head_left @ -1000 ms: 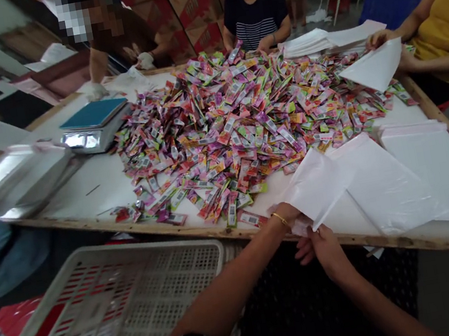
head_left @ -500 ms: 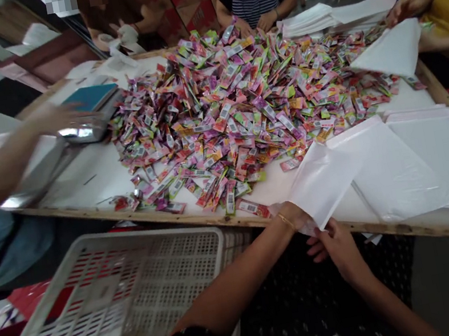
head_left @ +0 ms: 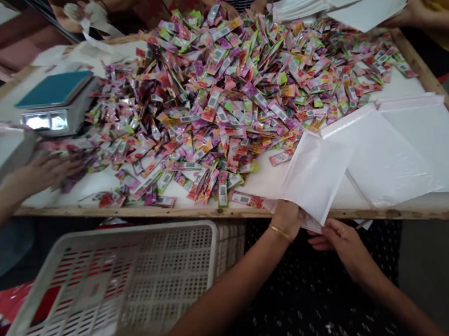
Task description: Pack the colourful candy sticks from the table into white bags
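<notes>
My left hand [head_left: 287, 216] and my right hand [head_left: 337, 238] both grip the near end of a white plastic bag [head_left: 316, 172] at the table's front edge. The bag slants up and away over the white tabletop [head_left: 101, 184]. A gold bangle circles my left wrist. Just left of the bag, a large heap of colourful sachets [head_left: 227, 86] covers the middle of the table, its nearest packets a hand's width from my left hand.
More white bags [head_left: 430, 149] lie flat to the right. A digital scale [head_left: 55, 105] stands at the left. A white plastic crate [head_left: 101, 305] sits below the table's near edge. Other people's hands work at the left [head_left: 40, 172], far side and right [head_left: 410, 13].
The view has tilted down and shifted. My hands keep hold of the bag. The person at the left has reached a hand onto the sachets. The person at the right lifted a white bag.
</notes>
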Demonstrator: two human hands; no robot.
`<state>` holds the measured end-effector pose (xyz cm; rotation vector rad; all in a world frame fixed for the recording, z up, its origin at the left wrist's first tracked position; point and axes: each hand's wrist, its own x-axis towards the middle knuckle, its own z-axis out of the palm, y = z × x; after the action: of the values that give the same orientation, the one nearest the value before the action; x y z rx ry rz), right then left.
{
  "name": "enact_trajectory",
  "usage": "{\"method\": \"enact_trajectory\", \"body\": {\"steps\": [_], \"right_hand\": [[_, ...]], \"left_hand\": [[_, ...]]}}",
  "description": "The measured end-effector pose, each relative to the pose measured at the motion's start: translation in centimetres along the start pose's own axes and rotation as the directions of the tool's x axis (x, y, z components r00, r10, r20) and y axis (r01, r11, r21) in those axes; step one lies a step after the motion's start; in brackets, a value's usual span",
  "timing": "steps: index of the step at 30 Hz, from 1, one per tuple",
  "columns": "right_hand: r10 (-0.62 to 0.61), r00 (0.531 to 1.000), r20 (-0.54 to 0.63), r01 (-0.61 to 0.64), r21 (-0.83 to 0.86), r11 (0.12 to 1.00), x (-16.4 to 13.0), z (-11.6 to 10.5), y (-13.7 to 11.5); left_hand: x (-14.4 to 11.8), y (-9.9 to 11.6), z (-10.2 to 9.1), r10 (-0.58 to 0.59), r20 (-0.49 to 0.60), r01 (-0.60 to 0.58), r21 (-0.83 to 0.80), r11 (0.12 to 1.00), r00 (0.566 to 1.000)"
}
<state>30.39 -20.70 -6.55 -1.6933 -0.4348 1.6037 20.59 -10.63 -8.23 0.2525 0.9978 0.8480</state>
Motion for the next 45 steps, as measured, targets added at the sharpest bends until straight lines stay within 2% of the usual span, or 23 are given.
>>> {"method": "enact_trajectory", "body": {"steps": [3,5,6,8,9,11,15,19,21,23,24,27,29,31,32,33,35,36,37,39,41,43,45], "right_hand": [[0.051,0.999,0.002,-0.051,-0.025,0.998,-0.5,-0.7,0.4],[0.076,0.997,0.001,-0.076,-0.058,0.995,-0.7,-1.3,0.6],[0.081,0.997,0.001,-0.081,-0.075,0.994,-0.8,-1.7,0.6],[0.078,0.997,0.010,-0.077,-0.102,0.992,-1.0,-2.3,0.5],[0.072,0.997,0.014,-0.070,-0.111,0.991,-1.0,-2.5,0.4],[0.064,0.998,0.020,-0.061,-0.113,0.992,-1.2,-2.9,0.0],[0.068,0.998,0.005,-0.067,-0.122,0.990,-1.4,-3.3,-0.8],[0.004,1.000,-0.007,-0.005,-0.226,0.974,-1.3,-4.3,-0.8],[-0.034,0.999,-0.034,0.023,-0.288,0.957,-1.2,-5.6,-0.8],[-0.054,0.996,-0.068,0.025,-0.371,0.928,-1.3,-7.6,-0.8],[-0.056,0.996,-0.074,0.020,-0.418,0.908,-1.4,-8.7,-0.9],[-0.059,0.998,-0.023,0.038,-0.533,0.845,-1.9,-11.5,-0.9],[-0.093,0.996,0.017,0.084,-0.611,0.787,-2.3,-12.8,-0.4],[-0.277,0.961,-0.009,0.179,-0.743,0.645,-2.5,-13.6,0.3],[-0.441,0.897,-0.022,0.234,-0.823,0.518,-2.5,-13.8,0.7],[-0.618,0.786,0.001,0.278,-0.894,0.352,-2.4,-14.0,0.9],[-0.846,0.500,0.186,0.304,-0.952,-0.030,-1.9,-14.2,0.9],[-0.859,0.398,0.321,0.309,-0.929,-0.204,-1.4,-14.1,0.6],[-0.823,0.344,0.453,0.324,-0.879,-0.348,-0.9,-13.9,0.1],[-0.694,0.311,0.650,0.392,-0.753,-0.529,0.2,-13.3,-1.4],[-0.576,0.288,0.765,0.488,-0.635,-0.599,1.2,-12.8,-2.9],[-0.473,0.247,0.846,0.576,-0.521,-0.630,1.9,-12.6,-3.7],[-0.382,0.212,0.899,0.632,-0.425,-0.648,2.2,-13.0,-3.7]], "left_hand": [[-2.7,0.2,-2.1,-0.056,0.044,0.030,0.458,0.888,0.997],[-4.0,0.2,-3.4,0.048,0.185,-0.170,0.735,0.657,0.982],[-4.4,0.1,-3.8,0.132,0.334,-0.355,0.796,0.490,0.933],[-4.7,-0.4,-4.2,0.203,0.660,-0.687,0.717,0.115,0.723],[-4.6,-0.7,-4.1,0.167,0.765,-0.771,0.635,-0.037,0.622],[-4.2,-1.1,-3.7,0.063,0.852,-0.823,0.519,-0.231,0.520],[-3.4,-1.8,-2.7,-0.047,0.915,-0.849,0.352,-0.394,0.401],[-4.5,-1.5,-2.4,-0.038,0.958,-0.885,0.247,-0.393,0.285],[-5.8,-0.3,-3.6,-0.047,0.954,-0.909,0.266,-0.321,0.296],[-7.2,1.6,-6.4,-0.103,0.922,-0.909,0.340,-0.242,0.373],[-7.7,2.5,-8.3,-0.141,0.886,-0.886,0.408,-0.221,0.443],[-7.8,4.2,-14.6,-0.139,0.590,-0.598,0.725,-0.342,0.795],[-6.9,3.8,-17.6,-0.171,0.300,-0.346,0.811,-0.471,0.938],[-5.9,2.9,-18.6,-0.153,0.122,-0.188,0.796,-0.575,0.981],[-5.4,2.4,-18.4,-0.100,0.125,-0.160,0.786,-0.597,0.987],[-5.1,2.1,-17.6,-0.020,0.199,-0.171,0.783,-0.597,0.980],[-4.5,2.0,-15.3,0.179,0.478,-0.301,0.757,-0.580,0.860],[-4.1,2.2,-13.8,0.254,0.623,-0.394,0.707,-0.588,0.740],[-3.6,2.6,-12.2,0.285,0.742,-0.485,0.630,-0.606,0.607],[-2.2,3.2,-9.1,0.214,0.898,-0.642,0.426,-0.637,0.384],[-0.6,3.5,-6.9,0.053,0.971,-0.758,0.217,-0.615,0.235],[0.7,3.3,-6.1,-0.086,0.988,-0.836,0.062,-0.545,0.129],[1.5,2.6,-6.7,-0.150,0.985,-0.883,0.007,-0.470,0.087]]}}
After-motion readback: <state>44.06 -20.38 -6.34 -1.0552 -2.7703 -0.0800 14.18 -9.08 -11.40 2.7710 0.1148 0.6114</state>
